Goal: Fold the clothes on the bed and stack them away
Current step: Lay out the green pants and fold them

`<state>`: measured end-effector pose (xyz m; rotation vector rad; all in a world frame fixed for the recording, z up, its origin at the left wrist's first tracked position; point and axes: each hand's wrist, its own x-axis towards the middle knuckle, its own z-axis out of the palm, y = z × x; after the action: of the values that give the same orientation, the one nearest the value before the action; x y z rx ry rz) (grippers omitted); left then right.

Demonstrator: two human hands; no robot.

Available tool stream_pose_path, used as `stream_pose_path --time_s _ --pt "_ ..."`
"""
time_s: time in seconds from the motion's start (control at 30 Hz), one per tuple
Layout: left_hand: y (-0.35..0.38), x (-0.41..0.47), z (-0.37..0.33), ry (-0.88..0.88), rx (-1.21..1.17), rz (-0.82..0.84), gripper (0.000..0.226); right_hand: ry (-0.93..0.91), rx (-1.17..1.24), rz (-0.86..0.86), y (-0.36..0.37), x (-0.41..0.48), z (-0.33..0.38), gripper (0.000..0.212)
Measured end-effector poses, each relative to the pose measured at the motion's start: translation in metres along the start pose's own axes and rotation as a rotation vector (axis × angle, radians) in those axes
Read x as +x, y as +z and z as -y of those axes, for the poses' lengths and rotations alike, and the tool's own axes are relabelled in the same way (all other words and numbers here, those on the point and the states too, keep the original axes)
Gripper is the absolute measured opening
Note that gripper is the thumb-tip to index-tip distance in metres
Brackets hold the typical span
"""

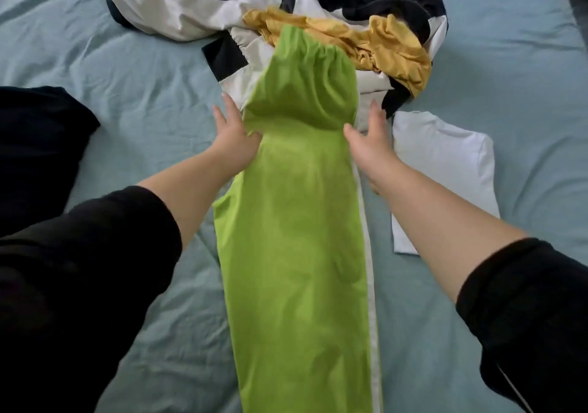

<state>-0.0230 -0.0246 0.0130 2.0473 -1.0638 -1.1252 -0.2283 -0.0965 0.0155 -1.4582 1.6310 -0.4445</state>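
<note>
Bright green trousers with a white side stripe lie lengthwise down the middle of the bed, waistband at the far end. My left hand rests at their left edge near the hip, fingers straight, thumb touching the fabric. My right hand sits at the right edge, fingers straight and spread, thumb by the cloth. Beyond the waistband lies a heap: a white and navy jacket with a crumpled mustard garment on top.
A folded white shirt lies flat just right of my right hand. A black garment sits at the left edge of the pale blue bed sheet. A dark object shows in the top right corner.
</note>
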Motion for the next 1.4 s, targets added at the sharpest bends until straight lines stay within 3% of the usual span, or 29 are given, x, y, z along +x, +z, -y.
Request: stream_pose_path --time_s 0.1,0.2,0.33,0.43,0.57,0.63,0.7,0.87,0.9,0.97,1.1,1.17,1.23,1.33,1.4 --pt "0.042 -0.032 0.036 0.093 0.354 -0.115 0.077 -0.237 -0.552 0.059 0.035 -0.033 -0.036 0.060" --pt "0.073 -0.070 0.098 0.240 0.690 0.014 0.070 -0.528 -0.790 0.257 0.069 -0.077 -0.095 0.057" --pt "0.059 -0.064 0.155 0.174 0.878 0.209 0.072 -0.342 -0.983 0.251 0.049 -0.069 -0.163 0.060" --pt "0.066 -0.065 0.148 0.160 0.926 0.160 0.072 -0.296 -0.985 0.207 0.053 -0.070 -0.165 0.060" --pt "0.097 -0.109 0.130 0.264 0.883 -0.147 0.068 -0.441 -0.837 0.076 0.076 -0.111 -0.143 0.058" --pt "0.106 -0.133 0.143 0.347 0.930 -0.062 0.067 -0.580 -0.904 0.175 0.071 -0.131 -0.161 0.056" --pt "0.106 -0.139 0.159 0.312 0.955 0.099 0.066 -0.549 -0.992 0.233 0.057 -0.135 -0.185 0.057" --pt "0.114 -0.159 0.162 0.332 0.925 -0.054 0.071 -0.460 -0.857 0.120 0.066 -0.162 -0.192 0.061" --pt "0.119 -0.181 0.168 0.369 0.936 -0.035 0.074 -0.523 -0.864 0.164 0.064 -0.185 -0.200 0.060" --pt "0.124 -0.228 0.188 0.435 1.070 0.164 0.079 -0.640 -0.969 0.248 0.053 -0.229 -0.226 0.059" --pt "0.128 -0.260 0.199 0.374 1.073 0.258 0.086 -0.461 -1.044 0.298 0.041 -0.274 -0.243 0.065" --pt "0.132 -0.279 0.200 0.444 1.070 0.336 0.095 -0.513 -1.104 0.447 0.036 -0.300 -0.247 0.069" --pt "0.134 -0.310 0.209 0.505 1.113 0.541 0.106 -0.512 -1.164 0.545 0.021 -0.329 -0.258 0.070" --pt "0.134 -0.329 0.216 0.449 1.182 0.608 0.115 -0.423 -1.168 0.564 0.004 -0.342 -0.264 0.064" --pt "0.127 -0.325 0.209 0.477 1.134 0.634 0.118 -0.485 -1.154 0.545 -0.007 -0.342 -0.256 0.057"
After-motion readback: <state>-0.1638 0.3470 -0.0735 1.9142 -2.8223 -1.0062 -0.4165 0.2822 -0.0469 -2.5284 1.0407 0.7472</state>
